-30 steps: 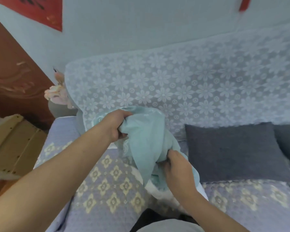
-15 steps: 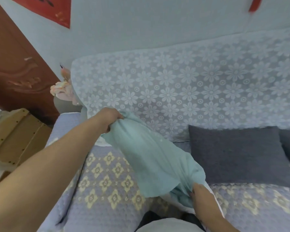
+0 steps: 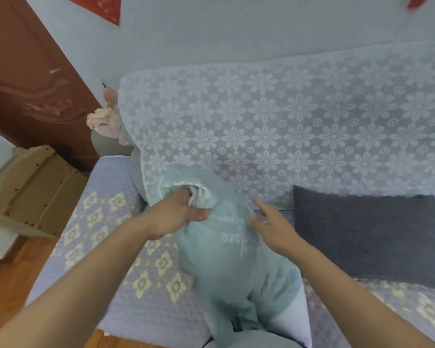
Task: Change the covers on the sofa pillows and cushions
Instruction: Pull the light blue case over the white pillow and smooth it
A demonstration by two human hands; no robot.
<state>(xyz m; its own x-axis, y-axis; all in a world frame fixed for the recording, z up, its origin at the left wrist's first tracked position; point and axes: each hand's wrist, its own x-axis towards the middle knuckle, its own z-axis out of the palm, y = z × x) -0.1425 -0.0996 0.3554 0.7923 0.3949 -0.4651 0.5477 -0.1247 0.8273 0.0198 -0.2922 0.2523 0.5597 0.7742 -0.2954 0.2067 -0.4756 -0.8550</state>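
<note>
White stitched script on the teal cover (image 3: pixel 232 249) — blurred, not legible

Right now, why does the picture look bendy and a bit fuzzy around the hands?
In the head view, the wide lens bows the top edge of the white lace flower-patterned sofa throw. The right hand smears with motion blur at its fingertips. The left hand, gripping the pale teal fabric cushion cover, looks sharper. Light is soft and bluish, with no hard shadows or glare.
</note>
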